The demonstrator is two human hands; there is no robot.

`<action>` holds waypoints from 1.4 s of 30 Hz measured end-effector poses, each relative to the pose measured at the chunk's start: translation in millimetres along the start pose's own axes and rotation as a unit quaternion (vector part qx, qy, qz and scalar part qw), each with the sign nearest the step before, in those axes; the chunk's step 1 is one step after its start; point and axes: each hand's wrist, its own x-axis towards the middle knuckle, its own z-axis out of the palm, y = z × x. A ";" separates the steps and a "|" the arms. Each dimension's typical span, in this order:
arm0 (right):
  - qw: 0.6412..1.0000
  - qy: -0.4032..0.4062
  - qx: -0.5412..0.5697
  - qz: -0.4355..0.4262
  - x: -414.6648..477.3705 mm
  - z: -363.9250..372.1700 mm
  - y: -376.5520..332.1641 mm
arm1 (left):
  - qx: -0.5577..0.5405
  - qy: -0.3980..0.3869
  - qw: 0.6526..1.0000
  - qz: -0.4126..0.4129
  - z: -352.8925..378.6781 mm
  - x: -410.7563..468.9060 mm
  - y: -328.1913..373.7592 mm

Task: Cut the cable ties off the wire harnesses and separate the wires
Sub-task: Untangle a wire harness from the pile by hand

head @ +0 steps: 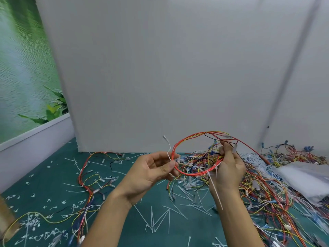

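A big white wall [178,68] is standing behind a green table [53,175] that is holding a big pile of loose wires [267,184] and many cut ties [160,216]. Above it, 2 hands are holding up 1 red wire loop [188,154]. The right hand [229,168] is closing tight on the loop's right side, where a white cable tie [214,186] is hanging down and pointing toward the person. The left hand [151,170] is pinching a white wire [168,148] on the loop's left side. The right hand looks nearer the tie.
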 end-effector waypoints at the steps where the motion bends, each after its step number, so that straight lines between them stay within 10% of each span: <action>1: 1.000 -0.009 -0.002 0.006 0.4 -1.2 0.8 | 0.002 0.006 1.000 0.006 -1.0 0.2 0.4; 24: 0.891 -0.274 -0.227 0.281 18.1 -18.0 -1.0 | -0.129 0.074 0.989 0.008 -5.8 -0.8 18.5; 42: 0.901 -0.347 -0.185 0.183 15.0 -18.9 -13.5 | -0.115 0.221 0.964 0.094 -28.5 1.6 20.5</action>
